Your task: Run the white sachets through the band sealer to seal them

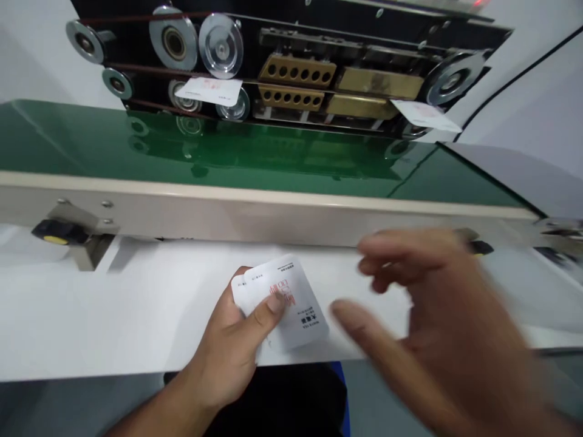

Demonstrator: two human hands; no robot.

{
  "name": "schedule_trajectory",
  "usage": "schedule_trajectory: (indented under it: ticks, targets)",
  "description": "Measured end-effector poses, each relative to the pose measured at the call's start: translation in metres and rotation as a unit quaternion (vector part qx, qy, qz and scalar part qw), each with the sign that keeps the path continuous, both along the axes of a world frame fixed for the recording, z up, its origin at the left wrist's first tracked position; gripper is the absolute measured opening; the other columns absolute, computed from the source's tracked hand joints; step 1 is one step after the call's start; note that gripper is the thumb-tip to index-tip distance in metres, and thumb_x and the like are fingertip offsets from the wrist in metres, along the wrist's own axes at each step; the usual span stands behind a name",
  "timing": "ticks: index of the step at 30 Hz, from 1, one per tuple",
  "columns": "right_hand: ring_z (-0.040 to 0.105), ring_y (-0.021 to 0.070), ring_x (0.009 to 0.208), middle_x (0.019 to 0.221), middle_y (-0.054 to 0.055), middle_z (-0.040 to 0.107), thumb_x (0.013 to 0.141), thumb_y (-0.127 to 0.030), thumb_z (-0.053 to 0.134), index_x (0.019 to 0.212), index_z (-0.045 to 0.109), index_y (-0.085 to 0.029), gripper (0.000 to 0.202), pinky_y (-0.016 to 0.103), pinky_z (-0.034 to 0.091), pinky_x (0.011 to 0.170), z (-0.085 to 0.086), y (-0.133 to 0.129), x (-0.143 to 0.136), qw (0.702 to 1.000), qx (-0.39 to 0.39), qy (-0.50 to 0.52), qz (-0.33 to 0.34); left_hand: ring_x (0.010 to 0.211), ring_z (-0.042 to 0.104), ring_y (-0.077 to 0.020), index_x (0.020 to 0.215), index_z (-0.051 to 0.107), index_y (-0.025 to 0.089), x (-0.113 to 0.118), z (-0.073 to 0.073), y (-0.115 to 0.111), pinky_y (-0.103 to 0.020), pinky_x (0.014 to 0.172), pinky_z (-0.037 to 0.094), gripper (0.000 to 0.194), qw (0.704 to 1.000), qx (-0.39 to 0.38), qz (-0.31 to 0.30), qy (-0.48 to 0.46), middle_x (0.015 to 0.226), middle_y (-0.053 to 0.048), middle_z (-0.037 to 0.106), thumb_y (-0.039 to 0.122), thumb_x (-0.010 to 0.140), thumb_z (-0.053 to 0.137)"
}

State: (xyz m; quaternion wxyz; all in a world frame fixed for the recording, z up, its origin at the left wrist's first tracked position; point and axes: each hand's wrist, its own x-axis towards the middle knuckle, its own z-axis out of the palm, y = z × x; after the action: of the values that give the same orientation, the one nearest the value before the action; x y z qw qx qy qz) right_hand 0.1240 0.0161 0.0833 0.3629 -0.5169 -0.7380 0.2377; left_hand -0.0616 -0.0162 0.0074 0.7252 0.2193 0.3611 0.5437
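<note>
White tea sachets (303, 325) with red and black print lie fanned in my left hand (237, 346), its thumb pressed on the front one. At least two overlap there. My right hand (423, 328), smeared by motion, hovers to the right of them with thumb and fingers apart and nothing between them. Beyond my hands, one white sachet (212, 91) sits at the left rollers of a band sealing machine (296, 76). Another sachet (427, 115) juts from the machine's right end, above the belt.
A green conveyor belt (255, 161) runs across in front of the sealer, with a cream metal rail (273, 215) along its near edge. Black knobs (59, 232) stick out below the rail. Under my hands is a white table (136, 315).
</note>
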Motion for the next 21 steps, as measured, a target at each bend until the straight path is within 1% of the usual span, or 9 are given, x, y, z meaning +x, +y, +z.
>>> schedule_trajectory:
  ticks: [2,3,4,6,8,11,14,18,21]
  targets:
    - [0.056,0.0233,0.082,0.107,0.007,0.057,0.079,-0.041,0.079,0.119,0.050,-0.032,0.050,0.040,0.050,0.070,-0.029,-0.012,-0.013,0.998,0.040,-0.046,0.023,0.085,0.066,-0.0152,0.106,0.058,0.022,0.002,0.000,0.001,-0.032,0.081,0.052,0.024,0.999,-0.013,0.025,-0.023,0.093,-0.001,0.071,0.035,0.090,0.071]
    - [0.057,0.0217,0.079,0.105,0.007,0.059,0.081,-0.039,0.077,0.117,0.051,-0.030,0.046,0.038,0.051,0.068,-0.041,-0.013,-0.018,0.998,0.022,-0.050,0.032,0.084,0.067,-0.0152,0.103,0.058,0.022,0.002,0.000,0.001,-0.032,0.081,0.052,0.023,0.999,-0.020,0.035,-0.037,0.093,-0.001,0.072,0.034,0.090,0.071]
    - [0.057,0.0195,0.076,0.100,0.005,0.060,0.084,-0.037,0.074,0.113,0.052,-0.028,0.038,0.035,0.050,0.065,-0.049,-0.012,-0.021,0.998,-0.018,-0.034,0.042,0.083,0.068,-0.0156,0.102,0.057,0.022,0.003,-0.001,0.001,-0.032,0.080,0.052,0.023,0.998,-0.023,0.040,-0.047,0.092,-0.001,0.072,0.033,0.089,0.072]
    - [0.056,0.0156,0.072,0.089,0.002,0.060,0.089,-0.034,0.069,0.096,0.055,-0.025,0.018,0.030,0.049,0.062,-0.057,-0.007,-0.023,0.994,-0.094,0.027,0.057,0.080,0.068,-0.0146,0.103,0.057,0.022,0.003,-0.003,0.001,-0.030,0.077,0.052,0.025,0.998,-0.015,0.048,-0.046,0.089,0.000,0.073,0.030,0.086,0.075]
    - [0.056,0.0133,0.072,0.085,0.001,0.060,0.093,-0.035,0.067,0.084,0.056,-0.022,0.019,0.026,0.048,0.062,-0.055,-0.003,-0.020,0.981,-0.143,0.112,0.071,0.080,0.067,-0.0131,0.104,0.059,0.023,0.003,-0.005,0.001,-0.028,0.075,0.051,0.028,0.998,0.005,0.053,-0.028,0.089,0.001,0.073,0.026,0.084,0.078]
    - [0.058,0.0105,0.070,0.080,-0.001,0.062,0.092,-0.037,0.070,0.085,0.057,-0.021,0.022,0.020,0.048,0.061,-0.043,0.001,-0.009,0.943,-0.228,0.232,0.078,0.084,0.067,-0.0133,0.105,0.060,0.023,0.003,-0.004,0.000,-0.028,0.079,0.051,0.023,0.999,0.014,0.043,-0.027,0.091,0.001,0.074,0.027,0.087,0.074]
    - [0.059,0.0080,0.065,0.074,-0.002,0.064,0.089,-0.037,0.074,0.086,0.059,-0.020,0.022,0.016,0.048,0.058,-0.033,0.004,0.004,0.911,-0.298,0.273,0.084,0.089,0.069,-0.0153,0.106,0.060,0.023,0.003,-0.003,-0.001,-0.032,0.085,0.051,0.019,0.998,-0.001,0.035,-0.045,0.094,0.000,0.075,0.029,0.091,0.070]
    - [0.060,0.0071,0.064,0.074,-0.001,0.065,0.086,-0.032,0.078,0.086,0.066,-0.019,0.018,0.015,0.049,0.057,-0.029,0.012,0.012,0.905,-0.331,0.252,0.091,0.094,0.068,-0.0181,0.109,0.059,0.022,0.000,-0.006,-0.003,-0.034,0.084,0.052,0.025,1.000,0.013,0.016,-0.003,0.099,-0.001,0.074,0.028,0.089,0.072]
    - [0.064,0.0069,0.065,0.076,-0.003,0.069,0.083,-0.029,0.082,0.093,0.066,-0.022,0.020,0.014,0.052,0.059,-0.035,0.015,0.005,0.892,-0.303,0.326,0.074,0.090,0.067,-0.0158,0.111,0.059,0.022,-0.001,-0.010,-0.004,-0.031,0.081,0.052,0.025,0.999,0.027,-0.012,0.038,0.100,-0.002,0.074,0.030,0.090,0.072]
